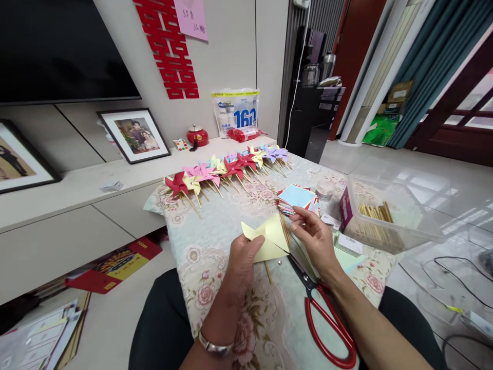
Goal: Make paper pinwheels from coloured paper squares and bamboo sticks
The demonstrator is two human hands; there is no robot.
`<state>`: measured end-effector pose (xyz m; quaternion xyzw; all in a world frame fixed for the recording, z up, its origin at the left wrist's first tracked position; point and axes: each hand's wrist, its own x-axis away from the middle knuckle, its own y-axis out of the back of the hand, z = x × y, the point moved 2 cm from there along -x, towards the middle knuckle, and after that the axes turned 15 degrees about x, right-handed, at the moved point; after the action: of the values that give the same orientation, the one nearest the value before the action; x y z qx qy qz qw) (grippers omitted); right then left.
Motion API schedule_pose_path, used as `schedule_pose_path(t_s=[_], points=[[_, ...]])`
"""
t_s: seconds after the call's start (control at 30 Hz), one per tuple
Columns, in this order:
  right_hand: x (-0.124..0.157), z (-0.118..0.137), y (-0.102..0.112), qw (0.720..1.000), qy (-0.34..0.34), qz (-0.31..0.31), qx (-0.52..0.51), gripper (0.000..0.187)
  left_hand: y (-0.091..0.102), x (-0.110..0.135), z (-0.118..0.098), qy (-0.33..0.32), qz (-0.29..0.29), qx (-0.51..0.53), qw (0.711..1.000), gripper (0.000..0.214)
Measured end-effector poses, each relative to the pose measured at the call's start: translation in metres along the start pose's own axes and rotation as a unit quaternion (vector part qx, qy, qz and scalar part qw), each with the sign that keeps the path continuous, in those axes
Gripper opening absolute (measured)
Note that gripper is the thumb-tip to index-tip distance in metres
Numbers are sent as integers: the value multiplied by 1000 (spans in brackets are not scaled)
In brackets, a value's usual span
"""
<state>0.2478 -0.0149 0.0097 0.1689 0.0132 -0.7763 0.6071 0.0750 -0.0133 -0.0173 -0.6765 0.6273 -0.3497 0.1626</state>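
Observation:
My left hand [246,257] pinches a pale yellow paper square [271,246] with slits cut into it, one corner folded inward under the thumb. Just right of the paper is my right hand [316,236], thumb and fingertips drawn together; whatever is between them is too small or hidden to name. Scissors [327,324] with red handles lie below my right forearm, blades pointing toward the paper. Under the paper a wooden stick [268,272] shows, and a small shiny bead-like piece [279,262] lies beside it.
Finished paper pinwheels [233,168] on sticks line the far table edge. Stacked coloured paper squares [296,198] sit beyond my hands. At right stand a round clear container [325,189], a small white box [349,244] and a plastic bin [416,226] holding sticks.

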Motion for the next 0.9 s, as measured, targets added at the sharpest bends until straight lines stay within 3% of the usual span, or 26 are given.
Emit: schedule_pose_path(t_s=[0.07,0.13,0.27,0.4,0.57,0.9], points=[[0,1,2,999,38,22,27,22,4,-2,-2,1,-8,10,1000,37],[2,3,0,991,84,81,60,9,5,-1,-5,8,-6,20,1000,37],[5,10,-8,960,171,195,108,12,4,0,-9,8,0,29,1000,35],[7,10,-10,944,197,233,123,14,6,-1,-9,-14,2,7,1000,35],[6,11,-10,941,164,261,137,10,4,0,-8,-27,-3,-45,999,32],[8,7,-13,945,19,274,176,15,-4,6,-7,-14,12,-93,995,26]])
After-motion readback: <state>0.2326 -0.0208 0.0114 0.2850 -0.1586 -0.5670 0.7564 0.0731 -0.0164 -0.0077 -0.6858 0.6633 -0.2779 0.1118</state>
